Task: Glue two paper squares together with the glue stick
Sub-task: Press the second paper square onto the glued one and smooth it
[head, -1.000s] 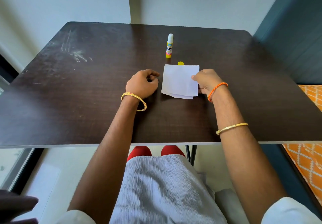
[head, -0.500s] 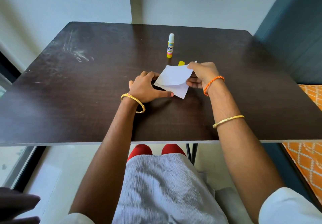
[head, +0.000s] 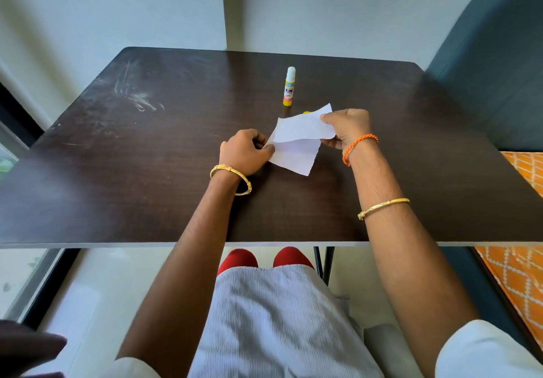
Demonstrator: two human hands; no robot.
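Dark wood-grain table (head: 147,172) fills the middle of the view, with a pale wall behind it, a teal chair back at the far right and an orange patterned cloth low at the right edge. On the table, beyond the hands, the glue stick (head: 289,86) stands upright, well apart from both of them.

Both hands are on the paper squares. The right hand (head: 348,128) pinches the right edge of the upper paper square (head: 302,126) and holds that side lifted off the table. The left hand (head: 245,154) pinches with curled fingers at the left corner, where the upper sheet meets the lower paper square (head: 293,157); which sheet it really grips there I cannot tell. The lower sheet seems to lie almost flat on the table, its near corner pointing toward the person.

I judge the step in hand is separating the two sheets — no glue is visible on either paper. The next move calls for one free hand to reach forward for the stick, and the other to keep a sheet flat so the thin paper does not slide or wrinkle.

On the stick's label I read "KIN" in dark letters; the smaller print is too small. Its base is yellow, the top white. A small yellow thing (head: 306,112), maybe the cap, peeks out just behind the lifted sheet.
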